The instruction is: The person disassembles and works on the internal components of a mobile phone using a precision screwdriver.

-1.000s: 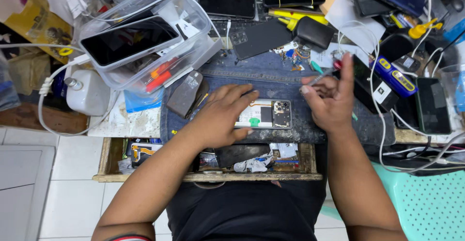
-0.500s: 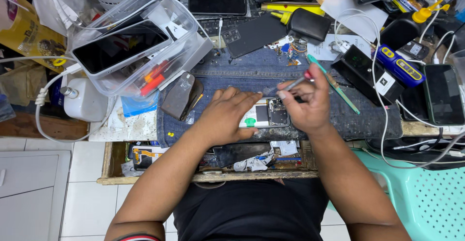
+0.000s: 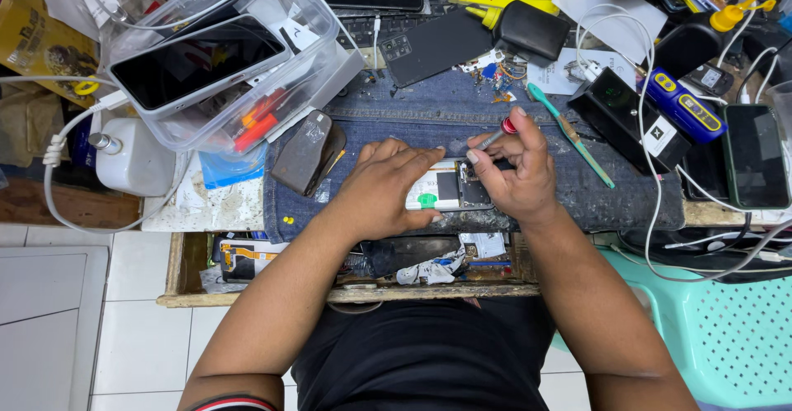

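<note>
- Opened smartphone (image 3: 445, 188), back cover off, lies flat on the denim mat (image 3: 495, 139) in the middle of the cluttered tabletop (image 3: 214, 209), between both hands.
- Left hand (image 3: 384, 188) rests palm down on the phone's left end, fingers spread and loose; its grip is released, pressing rather than grasping.
- Right hand (image 3: 516, 172) has its grip clenched round a small screwdriver (image 3: 493, 137) with a red-ringed cap, the tip angled down to the phone's upper edge.
- Clear plastic tub (image 3: 313, 56) stands at the upper left, well apart from the hands; a dark-screened phone (image 3: 198, 60) lies across its top, and red and orange tools (image 3: 256, 122) show through its wall.
- Black box (image 3: 623, 118) with a small white label sits right of the mat; a blue and yellow device (image 3: 685, 106) lies just beside it.
- Teal-handled tool (image 3: 569, 134) lies slantwise near the right hand.
- White bottle (image 3: 132, 159) stands at the left edge.
</note>
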